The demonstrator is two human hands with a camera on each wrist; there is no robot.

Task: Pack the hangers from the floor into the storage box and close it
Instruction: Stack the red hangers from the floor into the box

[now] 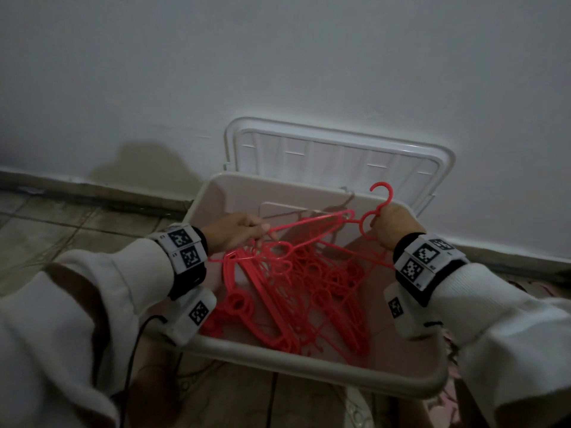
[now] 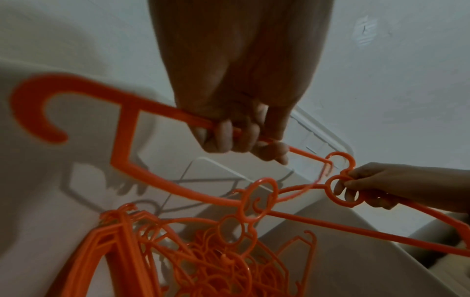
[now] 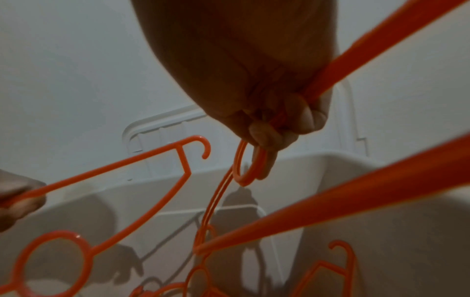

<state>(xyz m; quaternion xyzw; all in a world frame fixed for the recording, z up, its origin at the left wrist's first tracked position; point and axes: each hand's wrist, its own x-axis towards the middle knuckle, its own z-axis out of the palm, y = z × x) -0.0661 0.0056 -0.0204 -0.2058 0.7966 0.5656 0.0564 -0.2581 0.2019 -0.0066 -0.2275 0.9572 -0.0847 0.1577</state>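
Both hands are over the open pale plastic storage box (image 1: 309, 366): left hand (image 1: 234, 231) curled round one thin red plastic hanger (image 1: 296, 233), right hand (image 1: 391, 225) pinching another hanger's ring (image 2: 342, 192). They look hooked into the red hanger pile (image 1: 296, 298) in the box, so a yank could probably drag the tangle out.

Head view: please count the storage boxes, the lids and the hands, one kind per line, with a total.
Pale plastic storage box: 1
White plastic lid, open: 1
Bare hands, left hand and right hand: 2
Total: 4
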